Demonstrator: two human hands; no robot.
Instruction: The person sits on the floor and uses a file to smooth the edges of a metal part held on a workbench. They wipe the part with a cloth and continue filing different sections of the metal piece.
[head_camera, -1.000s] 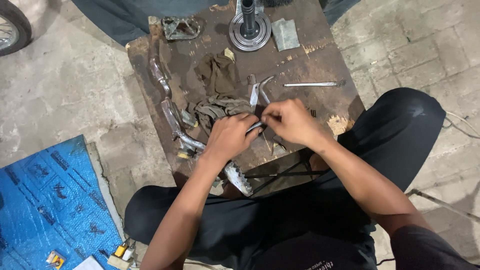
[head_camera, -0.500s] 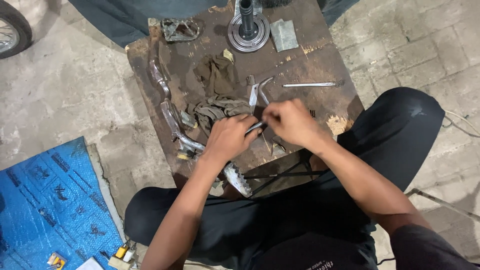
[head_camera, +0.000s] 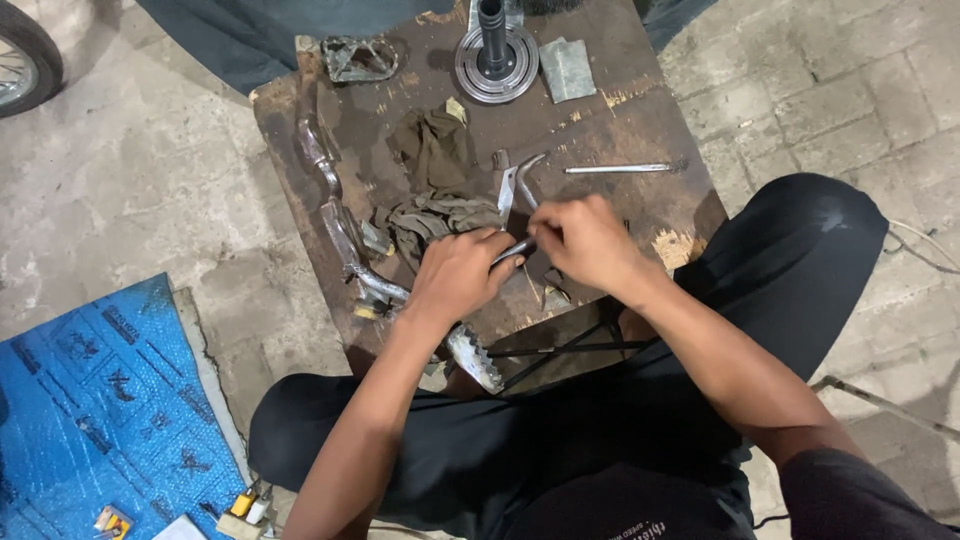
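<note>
At the centre of the frame a bent metal rod (head_camera: 520, 215) lies between the two hands on the rusty tabletop (head_camera: 640, 120). The left hand (head_camera: 458, 275) and the right hand (head_camera: 588, 240) both curl closed around its lower end, knuckles up, forearms angling in from the lower frame. A greasy rag (head_camera: 435, 205) lies just above the left hand.

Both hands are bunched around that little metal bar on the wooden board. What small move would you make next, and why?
Probably keep the left hand clamped and work the right hand gently along the metal bar. Both hands close on it from opposite sides, just above the wooden board, with the rag right beside them, so one hand should steady it while the other acts.
</note>
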